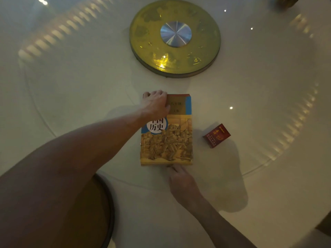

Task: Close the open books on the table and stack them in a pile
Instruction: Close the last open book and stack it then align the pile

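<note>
A closed book (170, 140) with a yellow and blue cover and a painted battle scene lies flat in the middle of the pale table (80, 90). Other books may lie under it; I cannot tell how many. My left hand (155, 102) rests on the book's far left corner, fingers curled over the top edge. Fingertips of my right hand (180, 178) touch the book's near edge.
A small red cigarette pack (217, 135) lies just right of the book. A round yellow-green turntable base (174, 37) with a silver centre sits further back. A dark round stool or chair edge (105, 208) shows at the lower left.
</note>
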{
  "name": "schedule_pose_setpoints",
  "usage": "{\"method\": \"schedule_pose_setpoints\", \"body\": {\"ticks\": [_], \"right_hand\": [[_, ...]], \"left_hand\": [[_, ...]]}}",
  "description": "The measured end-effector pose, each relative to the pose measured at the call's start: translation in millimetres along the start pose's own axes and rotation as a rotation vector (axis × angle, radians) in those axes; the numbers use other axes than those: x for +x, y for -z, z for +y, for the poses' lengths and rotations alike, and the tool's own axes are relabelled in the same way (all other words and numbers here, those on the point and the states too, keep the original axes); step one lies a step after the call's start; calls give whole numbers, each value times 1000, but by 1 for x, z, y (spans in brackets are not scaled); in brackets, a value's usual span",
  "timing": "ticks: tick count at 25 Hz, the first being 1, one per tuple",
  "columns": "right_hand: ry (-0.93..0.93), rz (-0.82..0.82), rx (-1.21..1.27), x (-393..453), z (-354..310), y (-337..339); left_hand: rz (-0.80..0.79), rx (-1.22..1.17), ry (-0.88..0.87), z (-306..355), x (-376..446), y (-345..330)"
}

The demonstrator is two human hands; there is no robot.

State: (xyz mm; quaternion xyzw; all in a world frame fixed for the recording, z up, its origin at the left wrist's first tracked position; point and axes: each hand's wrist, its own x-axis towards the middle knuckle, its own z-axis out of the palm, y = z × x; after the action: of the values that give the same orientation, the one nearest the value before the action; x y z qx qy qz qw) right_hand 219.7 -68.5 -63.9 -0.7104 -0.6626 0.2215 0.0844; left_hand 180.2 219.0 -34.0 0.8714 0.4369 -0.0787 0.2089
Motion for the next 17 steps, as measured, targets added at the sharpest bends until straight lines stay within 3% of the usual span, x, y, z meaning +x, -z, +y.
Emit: {"method": "schedule_pose_setpoints", "body": {"ticks": [7, 17], "right_hand": [[-44, 113, 51, 5, 2, 3], [-136, 52, 78, 12, 6, 1]], "left_hand": [[-33, 40, 33, 3, 24, 4], [-124, -81, 101, 1, 35, 10]]}}
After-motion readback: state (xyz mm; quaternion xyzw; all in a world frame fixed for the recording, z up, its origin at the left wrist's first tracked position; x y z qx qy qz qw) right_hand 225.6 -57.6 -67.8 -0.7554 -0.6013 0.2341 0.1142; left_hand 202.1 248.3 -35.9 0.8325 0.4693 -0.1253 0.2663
